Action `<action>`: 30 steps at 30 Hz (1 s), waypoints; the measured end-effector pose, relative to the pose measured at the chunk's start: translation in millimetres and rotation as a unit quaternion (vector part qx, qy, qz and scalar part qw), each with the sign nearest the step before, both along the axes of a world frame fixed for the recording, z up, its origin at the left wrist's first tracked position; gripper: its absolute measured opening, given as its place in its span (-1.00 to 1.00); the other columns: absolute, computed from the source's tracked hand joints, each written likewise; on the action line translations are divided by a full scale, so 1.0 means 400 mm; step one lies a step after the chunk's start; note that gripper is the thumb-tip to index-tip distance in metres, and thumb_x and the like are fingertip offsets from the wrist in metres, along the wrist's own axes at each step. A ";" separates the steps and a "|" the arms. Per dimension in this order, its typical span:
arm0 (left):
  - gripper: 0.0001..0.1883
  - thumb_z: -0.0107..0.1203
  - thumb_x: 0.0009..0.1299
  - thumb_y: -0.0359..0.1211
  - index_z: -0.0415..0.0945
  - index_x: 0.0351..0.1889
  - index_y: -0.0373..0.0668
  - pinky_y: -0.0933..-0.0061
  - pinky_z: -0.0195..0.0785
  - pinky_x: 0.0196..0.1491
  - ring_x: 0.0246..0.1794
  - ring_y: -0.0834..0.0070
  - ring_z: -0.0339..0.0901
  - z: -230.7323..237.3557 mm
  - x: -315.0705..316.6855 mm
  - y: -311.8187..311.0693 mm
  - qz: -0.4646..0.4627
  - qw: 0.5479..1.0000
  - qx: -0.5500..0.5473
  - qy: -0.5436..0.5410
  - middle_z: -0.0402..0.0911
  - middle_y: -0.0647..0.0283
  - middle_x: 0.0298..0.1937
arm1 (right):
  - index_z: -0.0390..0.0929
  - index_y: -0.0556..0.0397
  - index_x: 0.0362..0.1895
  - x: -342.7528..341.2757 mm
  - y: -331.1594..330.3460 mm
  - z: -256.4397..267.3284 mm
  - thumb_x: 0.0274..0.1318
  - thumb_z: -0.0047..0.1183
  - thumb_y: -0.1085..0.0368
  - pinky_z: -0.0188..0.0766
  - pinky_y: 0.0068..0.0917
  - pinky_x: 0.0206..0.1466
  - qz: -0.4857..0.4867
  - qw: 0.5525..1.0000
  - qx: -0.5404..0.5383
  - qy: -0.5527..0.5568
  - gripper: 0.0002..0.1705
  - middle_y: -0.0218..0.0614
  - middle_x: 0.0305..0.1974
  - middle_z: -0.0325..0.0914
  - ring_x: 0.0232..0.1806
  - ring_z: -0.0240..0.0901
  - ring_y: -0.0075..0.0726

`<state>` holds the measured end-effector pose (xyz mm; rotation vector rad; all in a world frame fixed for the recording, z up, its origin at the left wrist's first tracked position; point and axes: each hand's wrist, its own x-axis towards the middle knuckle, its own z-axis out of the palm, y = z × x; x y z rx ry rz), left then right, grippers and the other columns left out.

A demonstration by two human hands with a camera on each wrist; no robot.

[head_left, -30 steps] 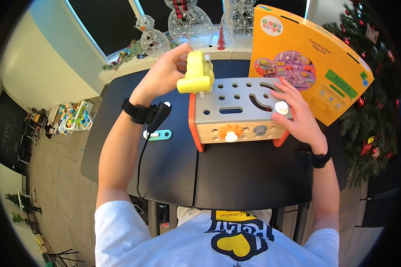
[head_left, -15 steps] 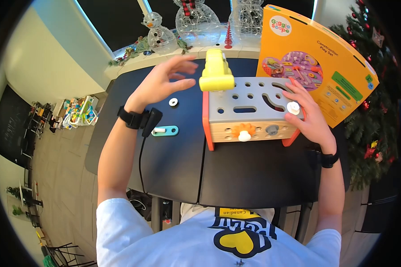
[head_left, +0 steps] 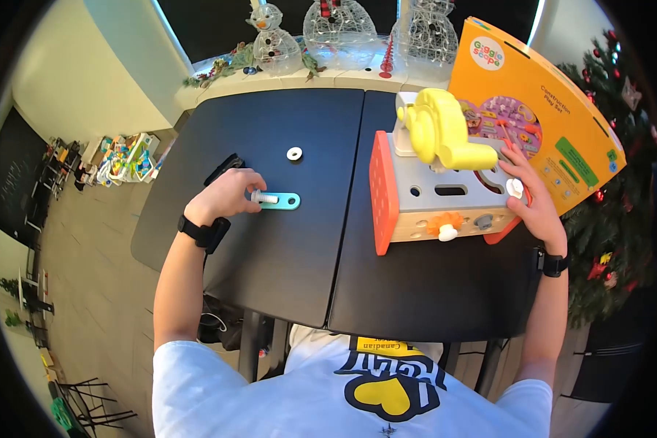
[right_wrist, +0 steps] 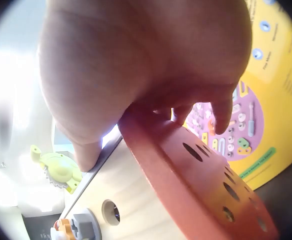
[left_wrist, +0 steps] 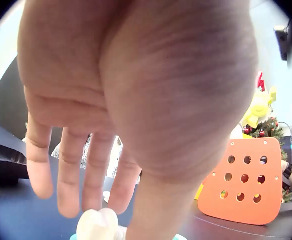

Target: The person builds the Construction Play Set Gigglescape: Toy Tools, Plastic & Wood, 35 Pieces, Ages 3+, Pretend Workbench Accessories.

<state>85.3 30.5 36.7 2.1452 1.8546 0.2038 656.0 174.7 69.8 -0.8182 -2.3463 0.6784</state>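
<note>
My left hand (head_left: 230,193) reaches over a white toy bolt (head_left: 265,197) lying along a teal strip with holes (head_left: 288,201). In the left wrist view its fingers are fairly straight, with the fingertips right at the bolt's head (left_wrist: 97,226). My right hand (head_left: 536,201) grips the right end of a toy workbench (head_left: 452,196), thumb on the near side and fingers over the red end panel (right_wrist: 186,160). A yellow toy circular saw (head_left: 442,128) stands on the workbench's grey top. An orange gear (head_left: 445,221) and a white knob (head_left: 515,187) are fitted to the workbench.
A small white ring (head_left: 294,154) lies on the black table (head_left: 285,270) beyond the teal strip. An orange play-set box (head_left: 547,109) stands behind the workbench at the right. Wire snowmen (head_left: 277,51) line the ledge at the back, and a decorated tree (head_left: 613,219) is at the far right.
My left hand has let go of the yellow toy saw and moved down to the bolt on the teal strip. The workbench has turned and shifted right with my right hand on it.
</note>
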 end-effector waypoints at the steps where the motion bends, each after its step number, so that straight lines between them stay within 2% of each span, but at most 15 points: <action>1: -0.62 0.50 0.12 -0.39 0.70 -0.09 -0.25 0.24 0.54 -0.02 -0.11 0.23 0.65 -0.008 -0.003 -0.003 -0.003 1.000 0.007 0.001 0.70 0.16 -0.18 | 0.53 0.04 0.38 0.006 0.003 -0.002 0.24 0.26 0.08 -0.20 -0.02 0.71 -0.006 1.000 -0.004 0.000 -0.34 -0.13 0.60 0.23 0.74 -0.17 0.04; 7: -0.74 0.38 0.18 -0.44 0.71 -0.15 -0.25 0.20 0.54 -0.06 -0.17 0.15 0.66 -0.025 -0.003 -0.005 0.004 1.000 0.023 -0.001 0.70 0.10 -0.19 | 0.53 0.03 0.39 0.018 0.001 -0.007 0.24 0.22 0.01 -0.23 -0.01 0.72 -0.026 0.999 -0.024 -0.008 -0.31 -0.14 0.60 0.23 0.75 -0.19 0.04; 8: -0.77 0.35 0.20 -0.43 0.72 -0.18 -0.27 0.21 0.55 -0.10 -0.24 0.16 0.67 -0.025 -0.002 -0.004 0.005 1.000 0.028 -0.010 0.70 0.09 -0.20 | 0.52 0.03 0.39 0.023 0.006 -0.012 0.24 0.21 0.00 -0.24 -0.01 0.72 -0.026 0.999 -0.028 -0.009 -0.31 -0.15 0.60 0.22 0.75 -0.21 0.04; 11: -0.78 0.36 0.23 -0.41 0.72 -0.17 -0.27 0.24 0.56 -0.15 -0.29 0.19 0.67 -0.007 0.029 0.002 -0.009 0.995 0.075 -0.070 0.69 0.11 -0.22 | 0.52 0.05 0.39 0.022 0.008 -0.010 0.24 0.22 -0.01 -0.24 0.00 0.72 -0.021 0.999 -0.038 -0.008 -0.30 -0.14 0.60 0.22 0.75 -0.21 0.05; 14: -0.77 0.40 0.27 -0.38 0.70 -0.15 -0.26 0.33 0.58 -0.20 -0.34 0.33 0.68 0.008 0.094 0.026 -0.041 0.975 0.148 -0.161 0.68 0.17 -0.19 | 0.52 0.06 0.38 0.026 0.014 -0.015 0.25 0.22 -0.02 -0.25 0.00 0.72 -0.018 0.999 -0.036 -0.008 -0.30 -0.14 0.61 0.22 0.75 -0.22 0.06; 20: -0.75 0.40 0.32 -0.39 0.69 -0.09 -0.29 0.41 0.67 -0.11 -0.25 0.36 0.76 0.033 0.245 0.106 -0.080 0.943 0.186 -0.263 0.68 0.16 -0.10 | 0.52 0.07 0.36 0.022 0.008 -0.022 0.29 0.21 -0.08 -0.24 0.00 0.71 -0.021 0.999 -0.037 0.011 -0.30 -0.12 0.60 0.22 0.75 -0.21 0.08; 26: -0.78 0.39 0.32 -0.40 0.72 -0.13 -0.30 0.37 0.66 -0.13 -0.26 0.34 0.76 0.061 0.335 0.144 -0.106 0.957 0.174 -0.205 0.68 0.13 -0.08 | 0.52 0.07 0.36 0.021 0.007 -0.027 0.28 0.22 -0.08 -0.20 -0.01 0.71 -0.026 0.999 -0.031 0.023 -0.30 -0.13 0.59 0.23 0.74 -0.17 0.07; 29: -0.75 0.38 0.32 -0.44 0.68 -0.07 -0.33 0.38 0.65 -0.11 -0.25 0.31 0.76 0.070 0.363 0.153 -0.108 0.955 0.177 -0.212 0.68 0.12 -0.08 | 0.50 0.06 0.39 0.023 0.006 -0.037 0.26 0.23 -0.05 -0.20 -0.01 0.71 -0.030 0.998 -0.034 0.033 -0.28 -0.12 0.59 0.23 0.74 -0.17 0.07; 30: -0.71 0.38 0.31 -0.47 0.65 -0.03 -0.33 0.37 0.65 -0.08 -0.23 0.30 0.76 0.065 0.374 0.154 -0.109 0.946 0.182 -0.245 0.67 0.12 -0.07 | 0.48 0.07 0.41 0.023 0.006 -0.039 0.26 0.24 -0.05 -0.19 -0.03 0.71 -0.034 0.998 -0.031 0.034 -0.26 -0.12 0.60 0.23 0.74 -0.16 0.06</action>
